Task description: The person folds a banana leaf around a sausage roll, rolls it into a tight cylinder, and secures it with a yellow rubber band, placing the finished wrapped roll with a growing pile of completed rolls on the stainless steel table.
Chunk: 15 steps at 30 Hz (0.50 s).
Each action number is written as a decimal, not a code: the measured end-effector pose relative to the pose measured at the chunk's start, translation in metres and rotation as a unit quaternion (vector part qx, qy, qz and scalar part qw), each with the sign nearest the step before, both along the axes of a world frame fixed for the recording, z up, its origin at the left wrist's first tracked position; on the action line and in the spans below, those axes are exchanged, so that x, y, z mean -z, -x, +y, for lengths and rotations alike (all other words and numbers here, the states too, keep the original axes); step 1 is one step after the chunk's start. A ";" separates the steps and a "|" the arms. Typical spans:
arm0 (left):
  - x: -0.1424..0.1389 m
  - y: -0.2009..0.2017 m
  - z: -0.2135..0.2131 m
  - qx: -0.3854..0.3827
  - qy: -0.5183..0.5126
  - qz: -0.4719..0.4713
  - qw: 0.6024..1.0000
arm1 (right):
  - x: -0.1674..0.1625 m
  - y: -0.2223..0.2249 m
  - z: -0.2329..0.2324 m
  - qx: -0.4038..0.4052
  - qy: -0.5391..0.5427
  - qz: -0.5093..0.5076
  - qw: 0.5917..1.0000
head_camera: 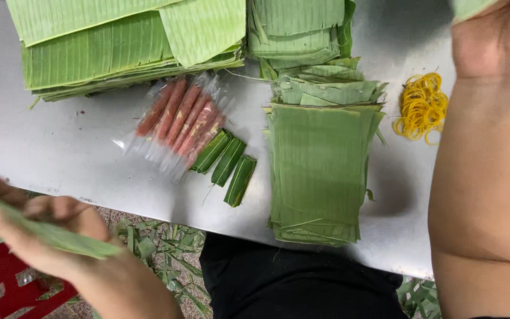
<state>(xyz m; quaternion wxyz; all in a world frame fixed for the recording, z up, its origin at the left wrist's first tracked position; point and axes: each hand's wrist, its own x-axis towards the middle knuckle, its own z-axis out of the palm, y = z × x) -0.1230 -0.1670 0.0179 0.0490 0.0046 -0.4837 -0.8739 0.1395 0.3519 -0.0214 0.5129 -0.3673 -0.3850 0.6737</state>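
Left hand (42,227) pinching leaf strip (60,236), right hand (491,35) grip unclear, rubber bands (421,106) near, leaf stack (317,171) between.

Your table (60,153) runs across the view, with your lap below its near edge. Far left on it sits a big stack of leaves (119,47); a second folded pile (299,29) sits far centre. Just before that pile lies the stack of cut leaf sheets (320,171), reaching almost to the near edge. Left of the sheets: three wrapped rolls (226,162) side by side, touching a pack of sausages (181,118) further left and behind. Right of the sheets, apart from them, a heap of rubber bands (421,106). Your left hand (42,233) is off the table's near left corner, holding a leaf strip (60,236) over a crate (7,283) on the floor. Your right hand (491,35) is above the far right.
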 end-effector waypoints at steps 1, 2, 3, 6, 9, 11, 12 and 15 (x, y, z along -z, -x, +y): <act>0.002 -0.010 0.013 -0.012 0.092 -0.014 0.996 | 0.002 0.005 -0.006 -0.020 0.019 0.055 0.998; 0.004 -0.025 0.027 -0.024 0.181 -0.029 0.983 | 0.005 0.013 -0.015 -0.042 0.034 0.102 0.993; 0.005 -0.042 0.040 0.017 0.194 -0.044 0.980 | 0.009 0.025 -0.027 -0.082 0.043 0.131 0.987; 0.010 -0.078 0.079 0.171 0.248 -0.104 0.948 | 0.015 0.061 -0.063 -0.139 0.074 0.130 0.979; 0.011 -0.101 0.110 0.358 0.112 -0.066 0.924 | 0.009 0.076 -0.082 -0.160 0.139 0.077 0.974; 0.009 -0.109 0.126 0.407 0.122 -0.056 0.904 | -0.006 0.071 -0.093 -0.204 0.185 0.050 0.960; 0.008 -0.112 0.134 0.410 0.147 -0.033 0.899 | -0.015 0.061 -0.101 -0.223 0.206 0.031 0.952; 0.005 -0.122 0.145 0.510 0.160 -0.011 0.845 | -0.038 0.012 -0.139 -0.318 0.182 0.075 0.927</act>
